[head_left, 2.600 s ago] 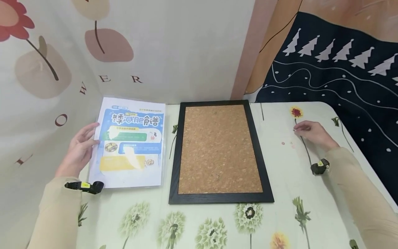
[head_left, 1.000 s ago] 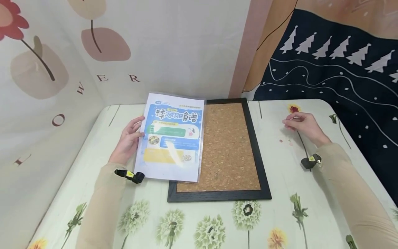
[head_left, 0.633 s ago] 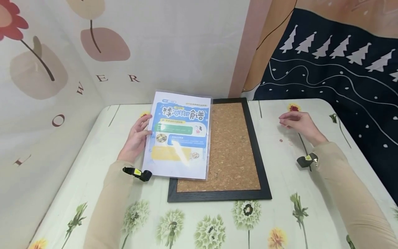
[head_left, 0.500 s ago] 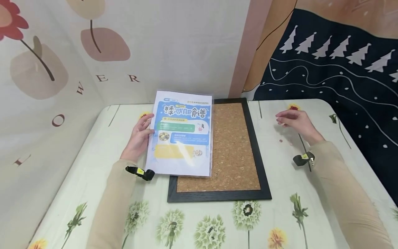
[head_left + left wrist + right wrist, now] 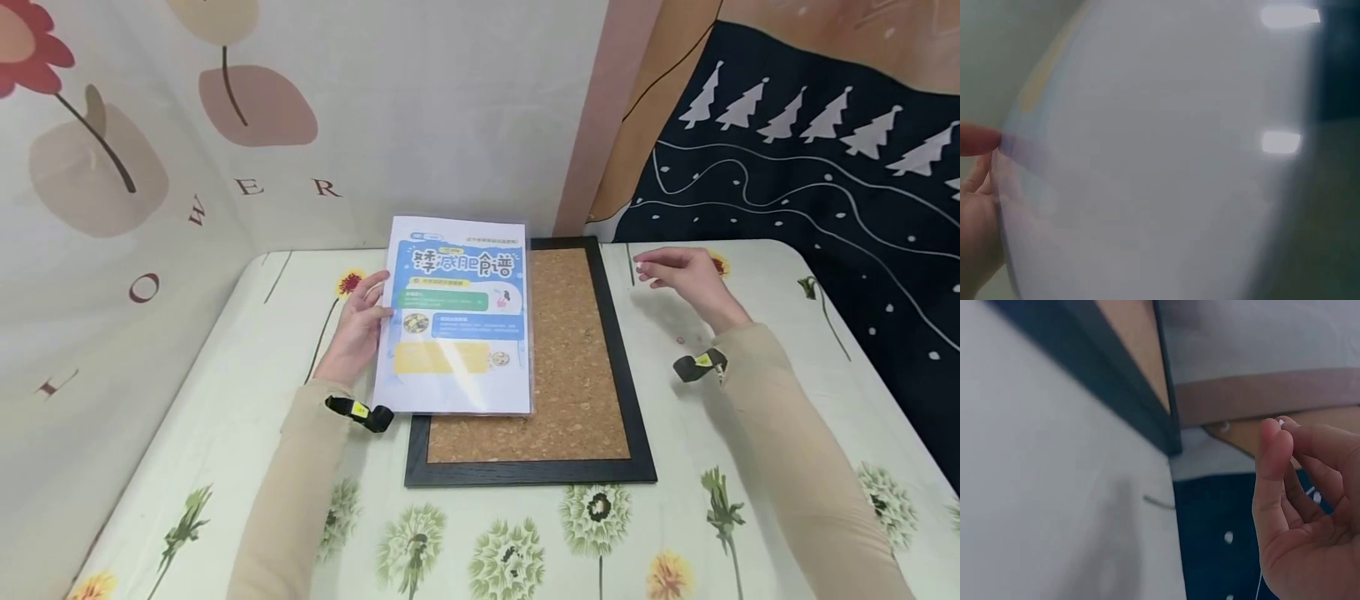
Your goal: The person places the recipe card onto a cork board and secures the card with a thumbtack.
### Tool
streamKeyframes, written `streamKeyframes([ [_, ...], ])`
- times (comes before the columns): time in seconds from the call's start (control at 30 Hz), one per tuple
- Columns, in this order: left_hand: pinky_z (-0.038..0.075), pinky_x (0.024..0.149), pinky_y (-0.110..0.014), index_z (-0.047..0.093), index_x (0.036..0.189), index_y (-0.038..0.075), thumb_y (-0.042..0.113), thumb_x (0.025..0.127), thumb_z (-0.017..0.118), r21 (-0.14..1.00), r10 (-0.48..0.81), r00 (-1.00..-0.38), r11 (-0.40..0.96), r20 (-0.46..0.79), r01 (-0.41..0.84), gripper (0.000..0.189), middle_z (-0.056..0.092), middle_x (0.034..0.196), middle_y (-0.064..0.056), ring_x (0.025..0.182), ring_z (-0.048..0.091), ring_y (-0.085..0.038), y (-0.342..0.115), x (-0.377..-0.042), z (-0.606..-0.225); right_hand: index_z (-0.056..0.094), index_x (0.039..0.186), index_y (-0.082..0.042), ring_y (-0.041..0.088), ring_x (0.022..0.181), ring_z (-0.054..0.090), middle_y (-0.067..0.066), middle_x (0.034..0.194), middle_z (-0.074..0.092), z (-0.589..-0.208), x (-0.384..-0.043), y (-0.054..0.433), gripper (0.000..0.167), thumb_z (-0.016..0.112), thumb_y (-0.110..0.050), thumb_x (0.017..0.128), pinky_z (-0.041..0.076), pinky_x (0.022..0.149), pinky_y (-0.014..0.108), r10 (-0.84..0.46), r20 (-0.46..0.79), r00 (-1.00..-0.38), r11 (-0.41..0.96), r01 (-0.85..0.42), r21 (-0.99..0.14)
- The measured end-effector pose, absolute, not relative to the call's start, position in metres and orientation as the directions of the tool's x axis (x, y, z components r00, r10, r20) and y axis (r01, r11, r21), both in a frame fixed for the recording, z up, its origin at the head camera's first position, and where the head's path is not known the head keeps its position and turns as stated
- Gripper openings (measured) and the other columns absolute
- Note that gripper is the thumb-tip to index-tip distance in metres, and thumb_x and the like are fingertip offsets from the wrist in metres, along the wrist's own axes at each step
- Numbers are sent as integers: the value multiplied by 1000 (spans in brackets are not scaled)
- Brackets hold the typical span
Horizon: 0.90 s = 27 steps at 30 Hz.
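Note:
My left hand [image 5: 354, 337] pinches the left edge of a laminated printed sheet [image 5: 457, 317], thumb in front. The sheet carries blue, green and yellow panels and hangs over the left part of a black-framed cork board [image 5: 581, 358], hiding some of it. In the left wrist view the sheet [image 5: 1147, 156] bows across most of the picture beside the hand [image 5: 979, 219]. To the right of the board, above the table, my right hand [image 5: 690, 282] pinches a tiny white object [image 5: 1281, 423] between thumb and forefinger. Fingertips cover most of it, so its kind cannot be told.
The board lies flat on a table with a flower-printed cloth [image 5: 525, 533], its far edge close to a pale curtain [image 5: 450, 108]. A dark cloth with white trees [image 5: 787, 167] hangs at the right. A small reddish spot [image 5: 680, 340] shows on the cloth.
My left hand has carried the sheet rightward from the table left of the board to over its left part. My right hand has moved left toward the board, still pinching.

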<state>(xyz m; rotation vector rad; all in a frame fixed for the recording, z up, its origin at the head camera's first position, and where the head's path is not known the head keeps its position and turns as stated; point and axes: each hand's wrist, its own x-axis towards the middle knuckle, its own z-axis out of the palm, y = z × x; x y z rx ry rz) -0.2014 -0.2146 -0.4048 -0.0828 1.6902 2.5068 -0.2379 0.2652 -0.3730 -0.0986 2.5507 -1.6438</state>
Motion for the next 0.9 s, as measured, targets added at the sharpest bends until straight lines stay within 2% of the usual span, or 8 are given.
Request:
streamKeyframes([
  [0.23,45,85,-26,39,139,9,-22,88,38,924,52,-989,-353,-138,-148,60,48,129,-4,108,54,-18,-199,-203,-406,65,120,3,10,87,64,2,104,68,-367,-249,245,32,63,-19,96,50,76,21,-150,-7,-989,350,-46,-936],
  [0.4,44,86,-28,37,142,9,-21,87,38,929,39,-981,-318,-188,-190,63,46,135,-7,108,54,-19,-182,-206,-404,65,119,3,11,86,64,-2,99,69,-364,-255,234,31,63,-17,96,50,75,21,-155,-4,-988,347,-51,-937],
  [0.67,36,100,-36,34,146,9,-19,87,39,933,30,-974,-283,-224,-223,65,39,146,-12,125,46,-28,-152,-205,-405,64,121,2,14,91,62,6,109,67,-361,-262,220,32,61,-19,97,50,77,22,-170,4,-985,362,-67,-930],
  [0.9,36,101,-38,32,146,8,-20,86,40,935,28,-967,-247,-255,-253,66,39,144,-13,125,46,-29,-133,-201,-412,64,121,1,17,93,62,14,117,64,-358,-266,210,31,61,-19,97,49,79,24,-166,-7,-986,367,-55,-928],
])
